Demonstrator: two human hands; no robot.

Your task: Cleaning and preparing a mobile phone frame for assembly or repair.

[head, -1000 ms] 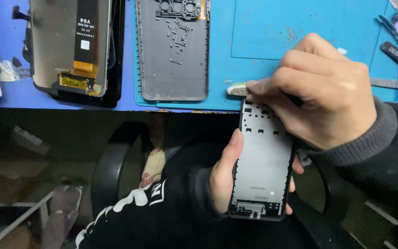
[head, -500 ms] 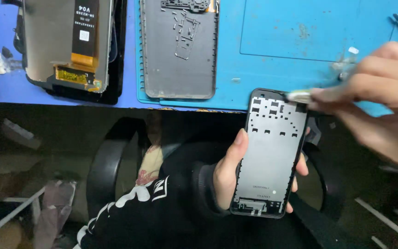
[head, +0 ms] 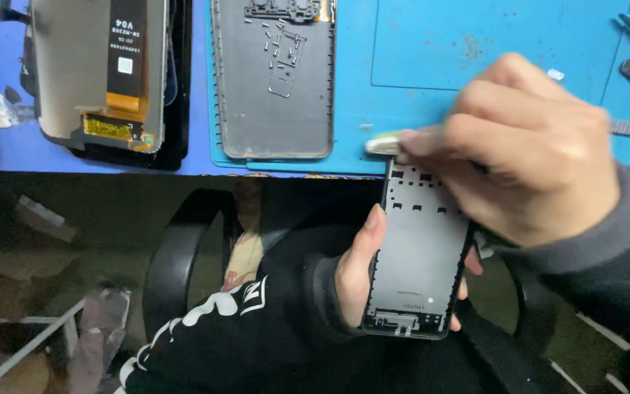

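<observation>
Phone frame (head: 418,252) at lower centre, upright, gripped by left hand (head: 362,273) from behind. Right hand (head: 523,149) pinches a small pale tool (head: 382,144) at frame's top edge. Grey back cover (head: 275,109) lies on blue mat (head: 417,51), upper centre; screen assembly (head: 103,73) upper left.

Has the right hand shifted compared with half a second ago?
Yes. The right hand has moved left across the phone frame, now covering its top right corner, with the pale tool tip at the frame's top left corner.
</observation>
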